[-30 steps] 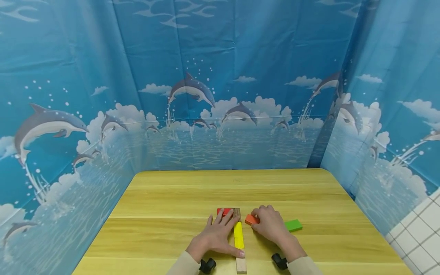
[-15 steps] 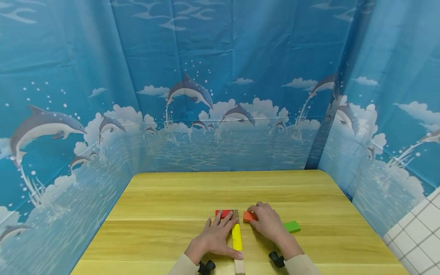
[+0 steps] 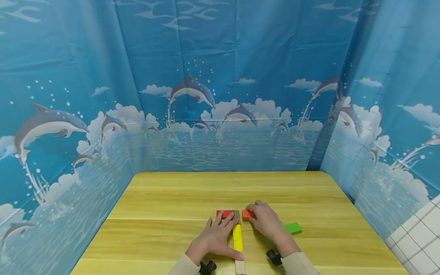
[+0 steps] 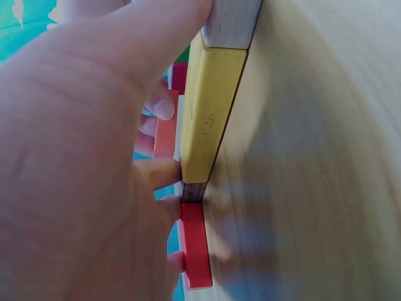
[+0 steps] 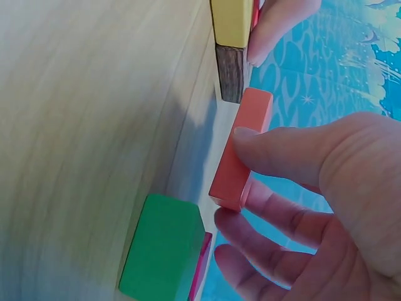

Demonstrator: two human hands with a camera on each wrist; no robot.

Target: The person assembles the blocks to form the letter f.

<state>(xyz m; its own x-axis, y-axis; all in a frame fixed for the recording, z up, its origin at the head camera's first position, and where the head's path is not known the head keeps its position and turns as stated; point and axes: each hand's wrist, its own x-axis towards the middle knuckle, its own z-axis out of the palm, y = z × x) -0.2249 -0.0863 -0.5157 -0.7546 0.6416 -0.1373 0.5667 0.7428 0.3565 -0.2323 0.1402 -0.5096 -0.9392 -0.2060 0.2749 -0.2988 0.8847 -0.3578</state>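
- Red block: partly under left hand, head view
- Pale block: far end under left thumb
- Orange block: part behind right hand
- Green block: one end behind right hand
- Magenta piece: mostly behind green block
- Yellow block: cut by right wrist view's top edge

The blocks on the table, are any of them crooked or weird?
The green block lies aslant, off to the right of the straight line of the yellow block and pale block, so it looks askew. In the left wrist view, the yellow block also has dark specks, maybe scuffs.
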